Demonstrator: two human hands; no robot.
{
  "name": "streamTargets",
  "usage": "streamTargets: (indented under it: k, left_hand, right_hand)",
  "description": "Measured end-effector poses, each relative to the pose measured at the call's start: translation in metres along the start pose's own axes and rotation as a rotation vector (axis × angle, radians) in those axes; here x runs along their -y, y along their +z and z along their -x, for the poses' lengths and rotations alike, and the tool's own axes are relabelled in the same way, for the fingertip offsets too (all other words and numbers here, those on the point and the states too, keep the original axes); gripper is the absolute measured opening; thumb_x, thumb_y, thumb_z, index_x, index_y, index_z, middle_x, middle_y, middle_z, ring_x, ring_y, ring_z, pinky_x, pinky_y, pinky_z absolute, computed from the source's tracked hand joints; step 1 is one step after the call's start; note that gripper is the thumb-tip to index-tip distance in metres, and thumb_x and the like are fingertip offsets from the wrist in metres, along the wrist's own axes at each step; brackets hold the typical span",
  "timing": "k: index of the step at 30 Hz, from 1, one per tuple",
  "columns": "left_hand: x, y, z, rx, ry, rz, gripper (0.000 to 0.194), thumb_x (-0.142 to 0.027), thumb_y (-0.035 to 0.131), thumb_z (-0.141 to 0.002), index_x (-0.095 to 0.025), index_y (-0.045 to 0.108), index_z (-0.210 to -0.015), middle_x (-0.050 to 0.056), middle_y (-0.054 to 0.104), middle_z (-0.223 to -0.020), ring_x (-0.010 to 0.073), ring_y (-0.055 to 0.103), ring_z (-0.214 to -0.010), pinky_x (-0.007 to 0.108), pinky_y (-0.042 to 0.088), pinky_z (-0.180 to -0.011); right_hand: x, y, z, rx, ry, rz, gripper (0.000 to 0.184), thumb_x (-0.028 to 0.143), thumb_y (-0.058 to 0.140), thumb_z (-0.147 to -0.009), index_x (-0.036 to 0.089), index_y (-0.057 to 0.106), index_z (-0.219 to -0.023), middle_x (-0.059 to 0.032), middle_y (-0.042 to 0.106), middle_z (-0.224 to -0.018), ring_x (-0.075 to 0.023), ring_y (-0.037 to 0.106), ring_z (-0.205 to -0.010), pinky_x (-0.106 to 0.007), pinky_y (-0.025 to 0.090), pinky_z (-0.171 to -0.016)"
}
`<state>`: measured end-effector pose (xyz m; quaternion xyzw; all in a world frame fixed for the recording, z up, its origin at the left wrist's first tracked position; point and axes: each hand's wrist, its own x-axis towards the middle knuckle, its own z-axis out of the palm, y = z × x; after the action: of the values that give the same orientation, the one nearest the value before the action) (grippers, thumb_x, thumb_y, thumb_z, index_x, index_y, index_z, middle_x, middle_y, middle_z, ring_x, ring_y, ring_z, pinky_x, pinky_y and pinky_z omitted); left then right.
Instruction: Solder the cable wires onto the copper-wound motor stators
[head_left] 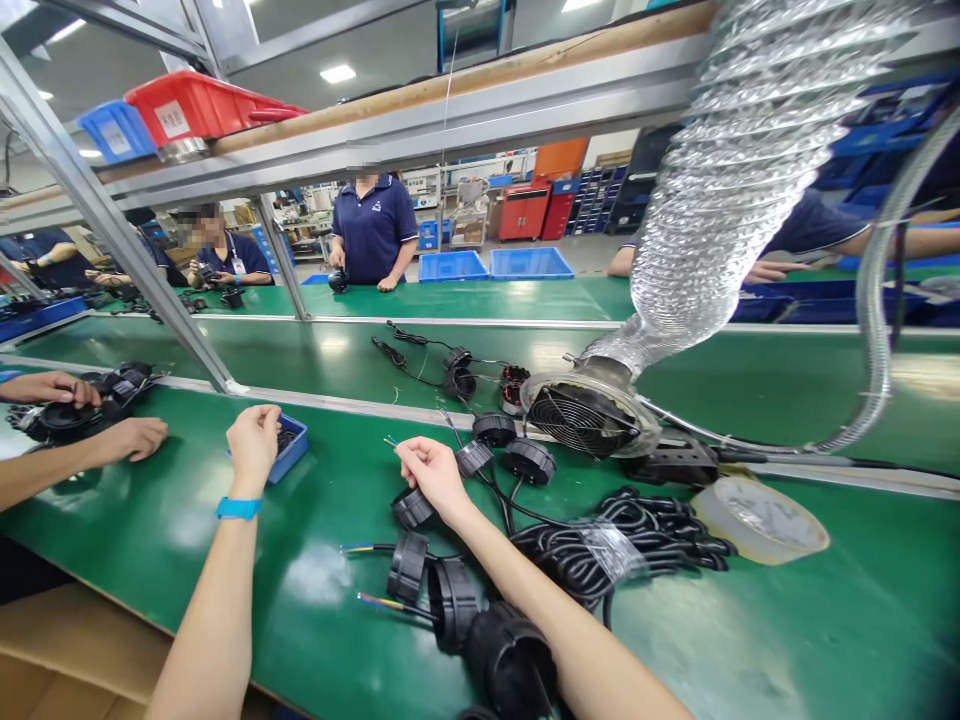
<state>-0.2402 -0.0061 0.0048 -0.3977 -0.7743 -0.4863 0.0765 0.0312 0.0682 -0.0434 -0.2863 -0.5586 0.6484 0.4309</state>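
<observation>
My left hand (253,440), with a blue band at the wrist, is at the near edge of a small blue box (294,455) of small dark parts. Its thumb and fingers are pinched together; whatever they hold is too small to name. My right hand (429,472) pinches a cable end, and thin coloured wires (388,441) stick out past the fingertips. Around and below that hand lie black ribbed plastic caps (409,565), several with cables through them and bare wire ends showing. A bundle of black cable (622,540) lies right of my right forearm.
A fan hood (589,410) on a silver flexible duct (697,190) stands at the back right, near a roll of clear tape (761,520). A co-worker's hands (124,440) are at far left beside black parts. A metal post (150,230) rises from the green bench (322,600).
</observation>
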Motion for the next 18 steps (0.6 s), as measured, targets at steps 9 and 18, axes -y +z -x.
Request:
streamTargets:
  k: [9,18]
  left_hand:
    - [-0.083,0.044,0.078,0.557,0.014,0.7,0.032,-0.035,0.069,-0.08,-0.015,0.061,-0.103,0.0,0.062,-0.076,0.0125,0.062,-0.065,0.025,0.052,-0.066]
    - [-0.076,0.047,0.077,0.593,-0.017,0.747,0.034,-0.033,0.073,-0.079,-0.014,0.06,-0.103,0.004,0.065,-0.084,0.0136,0.062,-0.073,0.028,0.053,-0.072]
  right_hand:
    - [-0.001,0.0,0.001,0.019,-0.01,0.034,0.032,0.047,0.068,-0.074,0.016,0.064,-0.073,0.0031,0.056,-0.05,-0.0074,0.043,-0.038,-0.02,0.034,-0.039]
    - [-0.002,0.0,0.0,0.036,-0.022,0.024,0.032,0.047,0.069,-0.074,0.015,0.064,-0.074,0.0029,0.056,-0.05,-0.0075,0.043,-0.038,-0.02,0.034,-0.04]
